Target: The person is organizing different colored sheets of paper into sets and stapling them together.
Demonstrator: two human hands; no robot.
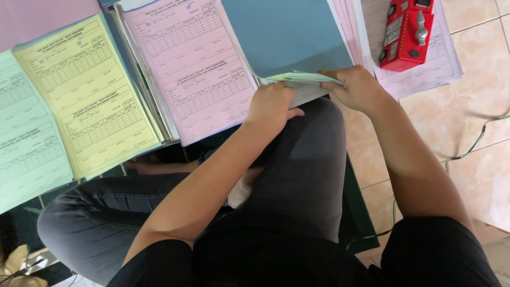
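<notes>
I sit on the floor with a blue folder (287, 37) open before my knee. My left hand (272, 104) and my right hand (357, 87) both pinch a thin bundle of pale green sheets (304, 77) at the folder's near edge, the left at its left end, the right at its right end. The bundle lies folded over, edge toward me. A stack of pink forms (196, 69) lies directly left of my left hand.
Yellow forms (87, 95) and green forms (26, 138) lie further left. A red stapler-like tool (406, 32) rests on white and pink papers (443, 61) at the upper right. A green cable (473, 146) runs over the tiled floor (478, 175). My knees fill the foreground.
</notes>
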